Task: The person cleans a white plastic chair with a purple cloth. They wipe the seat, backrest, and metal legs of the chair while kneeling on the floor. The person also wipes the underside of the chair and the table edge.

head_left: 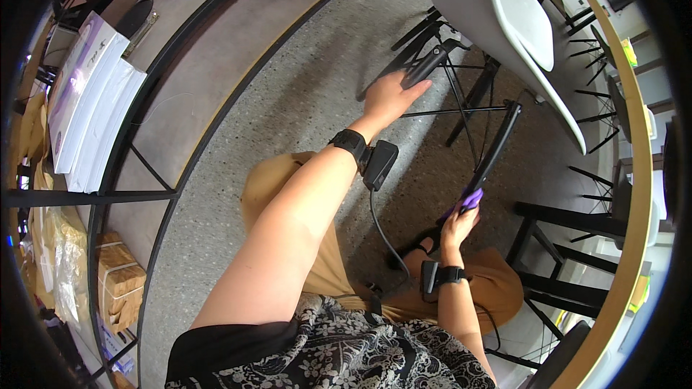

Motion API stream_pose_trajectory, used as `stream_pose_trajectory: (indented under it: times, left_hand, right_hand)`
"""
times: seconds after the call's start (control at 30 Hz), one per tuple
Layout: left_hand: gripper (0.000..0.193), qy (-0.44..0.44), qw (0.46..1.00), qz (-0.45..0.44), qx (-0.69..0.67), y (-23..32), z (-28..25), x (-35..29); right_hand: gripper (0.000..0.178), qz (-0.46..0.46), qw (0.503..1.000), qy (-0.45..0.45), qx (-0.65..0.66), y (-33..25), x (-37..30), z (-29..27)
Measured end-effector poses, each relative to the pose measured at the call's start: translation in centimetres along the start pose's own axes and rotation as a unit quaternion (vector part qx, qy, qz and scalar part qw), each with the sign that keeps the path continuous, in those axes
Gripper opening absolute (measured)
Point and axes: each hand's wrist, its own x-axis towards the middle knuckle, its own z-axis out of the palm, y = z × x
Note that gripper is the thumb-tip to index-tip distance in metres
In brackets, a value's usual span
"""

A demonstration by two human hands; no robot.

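My left hand (390, 96) reaches out and grips a black chair leg (429, 63) of the white shell chair (504, 25), which is tipped on its side. My right hand (459, 225) is lower and closer to me, holding a purple cloth (471, 200) pressed against the lower end of another black chair leg (497, 148). Both wrists carry black bands with small black units, and a cable hangs from the left one. My tan trousers and a black sandal (414, 248) show beneath the hands.
A metal-framed shelf (137, 130) curves along the left with stacked white paper packs (90, 101) and cardboard bundles (119, 281). Speckled grey floor (303, 79) lies between it and the chair. Black wooden chair frames (562, 252) and a desk edge (638, 194) stand at right.
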Motion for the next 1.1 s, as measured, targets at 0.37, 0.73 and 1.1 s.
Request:
stream_pose_trajectory:
  times: [0.37,0.73,1.1]
  left_hand:
    - [0.049,0.004,1.000,0.029,0.001,-0.2,0.1,-0.6]
    - [0.052,-0.056,0.997,-0.042,0.018,0.9,-0.1,-0.1]
    - [0.048,-0.051,0.998,-0.042,0.011,0.9,-0.5,0.0]
  right_hand:
    - [0.055,-0.104,0.990,0.097,-0.013,-8.4,14.1,-3.1]
    - [0.054,0.065,0.997,-0.026,0.021,1.1,-0.6,-0.6]
    - [0.066,-0.061,0.992,0.043,-0.103,-7.3,11.8,-2.4]
